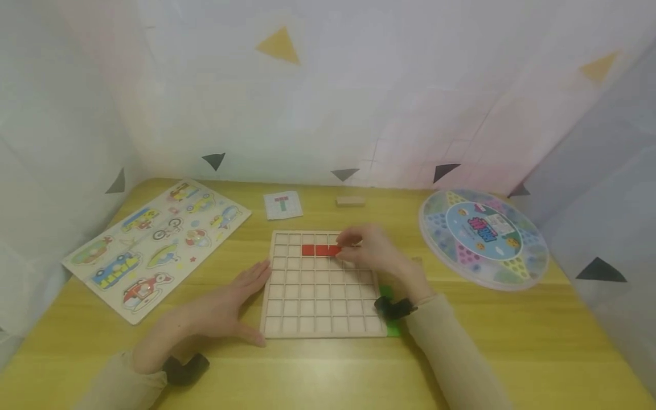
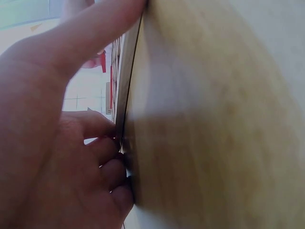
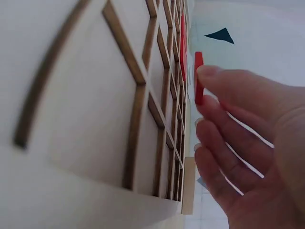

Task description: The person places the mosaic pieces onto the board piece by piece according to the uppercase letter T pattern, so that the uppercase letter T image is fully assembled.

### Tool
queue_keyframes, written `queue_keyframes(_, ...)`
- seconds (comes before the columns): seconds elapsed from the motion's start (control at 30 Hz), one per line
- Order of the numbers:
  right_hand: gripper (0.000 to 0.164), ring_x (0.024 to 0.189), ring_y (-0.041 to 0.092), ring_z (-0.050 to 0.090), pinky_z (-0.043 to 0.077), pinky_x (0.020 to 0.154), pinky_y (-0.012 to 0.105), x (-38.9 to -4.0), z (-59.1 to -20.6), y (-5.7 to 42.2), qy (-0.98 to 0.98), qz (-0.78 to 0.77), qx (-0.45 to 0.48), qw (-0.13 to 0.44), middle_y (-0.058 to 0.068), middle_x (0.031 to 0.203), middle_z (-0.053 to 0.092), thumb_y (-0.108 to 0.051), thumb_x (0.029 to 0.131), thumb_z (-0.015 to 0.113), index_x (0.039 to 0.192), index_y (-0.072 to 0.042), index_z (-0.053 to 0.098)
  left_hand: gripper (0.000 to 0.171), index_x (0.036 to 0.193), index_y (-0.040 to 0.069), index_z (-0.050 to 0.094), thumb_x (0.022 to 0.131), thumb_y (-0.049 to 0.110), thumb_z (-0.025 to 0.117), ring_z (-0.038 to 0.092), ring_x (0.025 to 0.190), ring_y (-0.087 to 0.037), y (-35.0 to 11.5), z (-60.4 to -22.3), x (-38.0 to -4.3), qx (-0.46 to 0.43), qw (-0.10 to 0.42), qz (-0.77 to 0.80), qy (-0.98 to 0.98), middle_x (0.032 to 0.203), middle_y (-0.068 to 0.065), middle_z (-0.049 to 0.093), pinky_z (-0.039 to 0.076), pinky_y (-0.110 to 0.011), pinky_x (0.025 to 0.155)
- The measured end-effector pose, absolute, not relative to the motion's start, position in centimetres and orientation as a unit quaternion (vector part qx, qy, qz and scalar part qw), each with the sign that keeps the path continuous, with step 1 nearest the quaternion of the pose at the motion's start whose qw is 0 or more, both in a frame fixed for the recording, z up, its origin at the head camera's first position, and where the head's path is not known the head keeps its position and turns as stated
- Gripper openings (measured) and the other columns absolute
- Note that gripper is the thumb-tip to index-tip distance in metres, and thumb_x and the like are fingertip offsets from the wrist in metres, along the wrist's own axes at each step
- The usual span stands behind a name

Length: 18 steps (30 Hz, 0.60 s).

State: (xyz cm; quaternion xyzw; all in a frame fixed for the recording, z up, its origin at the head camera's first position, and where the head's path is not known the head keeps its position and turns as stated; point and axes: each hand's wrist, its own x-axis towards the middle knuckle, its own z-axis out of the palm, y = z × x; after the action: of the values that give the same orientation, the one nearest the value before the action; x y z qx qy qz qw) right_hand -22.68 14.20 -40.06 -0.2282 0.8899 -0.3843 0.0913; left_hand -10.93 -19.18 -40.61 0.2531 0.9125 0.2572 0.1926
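Note:
A wooden grid board (image 1: 296, 307) with square cells lies on the table. Red square tiles (image 1: 308, 250) sit side by side in an upper row of it. Between thumb and index finger, my right hand (image 1: 371, 250) pinches another red tile (image 3: 198, 78), held on edge just above the board beside that row. The right wrist view shows its other fingers loosely bent. My left hand (image 1: 220, 313) touches the board's left edge, fingers near the upper part and thumb at the lower corner; it holds nothing. Green pieces (image 1: 393, 328), partly hidden by the right wrist, lie along the board's right side.
Behind the board are a small card (image 1: 283, 205) with a coloured T-shaped pattern and a wooden block (image 1: 351, 201). A vehicle picture puzzle (image 1: 159, 245) lies at left. At right rests a round, clear-rimmed game board (image 1: 484, 239). White draped walls (image 1: 328, 102) enclose the table.

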Motion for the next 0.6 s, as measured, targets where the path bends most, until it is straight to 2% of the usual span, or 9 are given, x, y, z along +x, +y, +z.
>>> queue_keyframes(0.17, 0.024, 0.097, 0.018, 0.066, 0.057, 0.09, 0.037, -22.76, -40.28, 14.25, 0.887, -0.388, -0.235, 0.086, 0.0, 0.103, 0.074, -0.013, 0.084, 0.081, 0.107, -0.01, 0.074, 0.128, 0.161, 0.01, 0.012, 0.068, 0.071, 0.076, 0.003, 0.155, -0.034, -19.08, -40.64, -11.03, 0.256, 0.19, 0.255, 0.913, 0.169, -0.005, -0.003, 0.017, -0.056, 0.122)
queue_keyframes(0.43, 0.019, 0.091, 0.015, 0.064, 0.056, 0.085, 0.035, -22.86, -40.83, 14.27, 0.891, -0.365, -0.261, 0.073, -0.002, 0.101, 0.072, -0.016, 0.087, 0.078, 0.106, -0.013, 0.075, 0.129, 0.161, 0.01, 0.013, 0.067, 0.071, 0.076, 0.003, 0.155, -0.033, -19.02, -40.54, -11.08, 0.256, 0.19, 0.249, 0.914, 0.169, -0.005, -0.003, 0.017, -0.055, 0.122)
queue_keyframes(0.6, 0.02, 0.092, 0.016, 0.065, 0.056, 0.086, 0.038, -22.9, -41.05, 14.09, 0.892, -0.357, -0.273, 0.055, 0.0, 0.102, 0.073, -0.014, 0.088, 0.077, 0.108, -0.011, 0.074, 0.128, 0.161, 0.011, 0.013, 0.068, 0.071, 0.077, 0.003, 0.155, -0.033, -19.1, -40.49, -10.98, 0.253, 0.191, 0.249, 0.915, 0.169, -0.004, -0.003, 0.017, -0.055, 0.123)
